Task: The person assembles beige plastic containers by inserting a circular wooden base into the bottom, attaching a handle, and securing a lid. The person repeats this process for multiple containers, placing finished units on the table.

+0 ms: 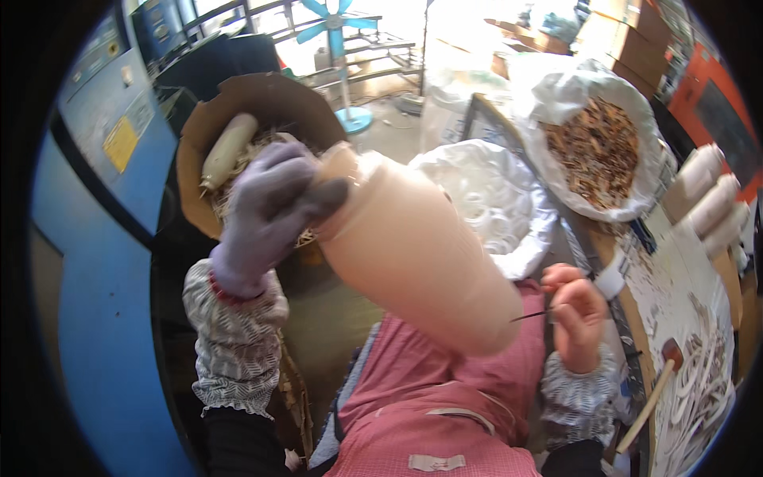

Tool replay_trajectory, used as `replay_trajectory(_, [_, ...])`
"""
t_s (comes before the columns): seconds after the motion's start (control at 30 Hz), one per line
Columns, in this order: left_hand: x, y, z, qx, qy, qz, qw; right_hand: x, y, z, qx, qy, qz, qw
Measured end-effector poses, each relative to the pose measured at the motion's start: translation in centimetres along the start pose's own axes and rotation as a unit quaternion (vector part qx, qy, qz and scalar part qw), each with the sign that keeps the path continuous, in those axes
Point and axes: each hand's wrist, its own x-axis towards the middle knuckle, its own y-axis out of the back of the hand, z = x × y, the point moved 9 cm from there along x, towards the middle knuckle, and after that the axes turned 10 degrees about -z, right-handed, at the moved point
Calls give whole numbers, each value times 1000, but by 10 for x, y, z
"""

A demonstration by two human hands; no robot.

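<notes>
My left hand (274,211), in a grey glove, is closed round the narrow end of a large pale plastic bottle (417,246). The bottle lies tilted above my lap, its wide rounded end down toward the right. My bare right hand (576,314) pinches a thin dark tool (528,316), whose tip meets the bottle's wide end or lies just in front of it; I cannot tell which. Its grip is hidden in my fingers, so whether it is a knife does not show.
At the far left, a round cardboard bin (195,163) holds another pale bottle (229,151) and scraps. White rings fill a lined sack (532,226) ahead; brown chips fill another (628,203). A mallet (656,389) and plastic strips (699,389) lie on the right-hand table, with pale bottles (711,199) farther back.
</notes>
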Motion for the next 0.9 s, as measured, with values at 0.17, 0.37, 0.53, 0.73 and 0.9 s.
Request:
replay_trajectory(0.17, [18,-220,-90,-99,206,-196,954,-40,-11,96,193,-185,25,963])
replay_trajectory(0.37, [-12,-265,-107,-393,159,-132,896,-51,-12,148,94,-209,52,972])
replay_trajectory(0.53, [-21,-254,-103,-324,100,-145,929,-41,-21,156,13,-208,91,974])
replay_trajectory(0.73, [-8,-248,-84,-194,102,-141,965,-31,-19,153,-34,-229,95,968])
replay_trajectory(0.9, [-4,-251,-88,-188,95,-180,961,-32,-17,156,-46,-226,110,967])
